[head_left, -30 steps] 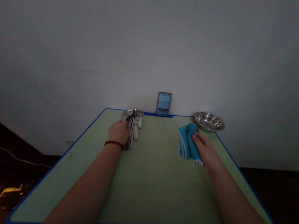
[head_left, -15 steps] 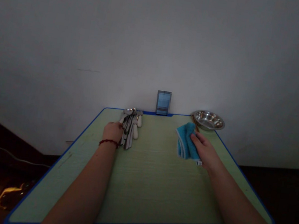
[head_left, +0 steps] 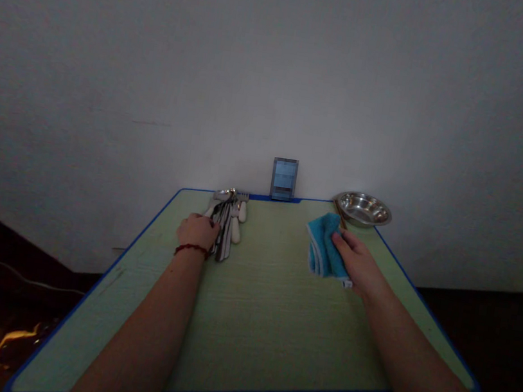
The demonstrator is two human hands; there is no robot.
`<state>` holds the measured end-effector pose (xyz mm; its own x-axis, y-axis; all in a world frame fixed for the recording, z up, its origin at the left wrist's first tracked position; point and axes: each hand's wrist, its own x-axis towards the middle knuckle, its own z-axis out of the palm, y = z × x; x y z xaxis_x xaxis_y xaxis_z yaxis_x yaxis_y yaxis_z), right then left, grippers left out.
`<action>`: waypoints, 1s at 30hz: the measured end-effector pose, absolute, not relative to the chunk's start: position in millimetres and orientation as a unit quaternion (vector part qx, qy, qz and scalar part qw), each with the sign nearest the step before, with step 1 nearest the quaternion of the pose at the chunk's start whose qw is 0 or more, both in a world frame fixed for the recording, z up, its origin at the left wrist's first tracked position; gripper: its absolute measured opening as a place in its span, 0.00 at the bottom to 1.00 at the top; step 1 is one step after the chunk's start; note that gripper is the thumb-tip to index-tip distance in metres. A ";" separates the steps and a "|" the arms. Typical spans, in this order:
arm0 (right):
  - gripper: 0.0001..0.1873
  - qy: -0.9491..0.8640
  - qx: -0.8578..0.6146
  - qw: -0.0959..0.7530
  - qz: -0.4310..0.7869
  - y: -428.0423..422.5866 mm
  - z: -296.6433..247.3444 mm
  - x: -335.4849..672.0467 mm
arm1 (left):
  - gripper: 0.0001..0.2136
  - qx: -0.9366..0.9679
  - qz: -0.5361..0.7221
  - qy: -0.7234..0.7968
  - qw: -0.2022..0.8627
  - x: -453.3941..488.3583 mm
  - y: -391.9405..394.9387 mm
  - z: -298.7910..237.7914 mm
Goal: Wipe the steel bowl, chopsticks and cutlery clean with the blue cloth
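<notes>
Left hand [head_left: 198,232], eleven o'clock on the desk [head_left: 262,332]: fingertips obscured; grip on the cutlery [head_left: 225,230] indeterminable. Right hand [head_left: 357,261], one o'clock: some fingers hidden by the cloth [head_left: 322,247]. Screen [head_left: 284,179], twelve o'clock: pixelated, illegible. Forearms [head_left: 152,330]: cut off by the bottom edge, seven and five o'clock.

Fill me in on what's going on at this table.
A person's right hand holds a blue cloth over the table. The left hand is at the left side of a pile of cutlery; whether it grips a piece is hard to tell. A metal bowl sits at the far right corner, and a pixelated panel stands at the far edge.
</notes>
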<state>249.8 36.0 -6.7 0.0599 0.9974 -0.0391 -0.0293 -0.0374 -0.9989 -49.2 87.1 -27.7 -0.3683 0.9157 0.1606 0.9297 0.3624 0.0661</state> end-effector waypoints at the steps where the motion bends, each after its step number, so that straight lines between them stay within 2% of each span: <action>1: 0.15 -0.468 -0.516 0.512 0.503 36.1 -6.7 250.0 | 0.18 -0.559 -0.071 -0.824 0.051 -48.3 87.2 -27.6; 10: 0.14 -0.460 -0.506 0.522 0.510 34.6 -3.8 250.6 | 0.17 -0.560 -0.051 -0.823 0.078 -43.7 90.3 -28.3; 30: 0.17 -0.465 -0.512 0.517 0.505 34.6 -2.4 250.8 | 0.16 -0.605 -0.029 -0.794 0.049 -45.6 99.0 -29.2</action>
<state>250.8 34.6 -2.4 0.0587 0.9976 -0.0360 -0.0470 -0.0333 -0.9983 -45.6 99.0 -29.2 -0.2620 0.9584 0.1131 0.9641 0.2652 -0.0145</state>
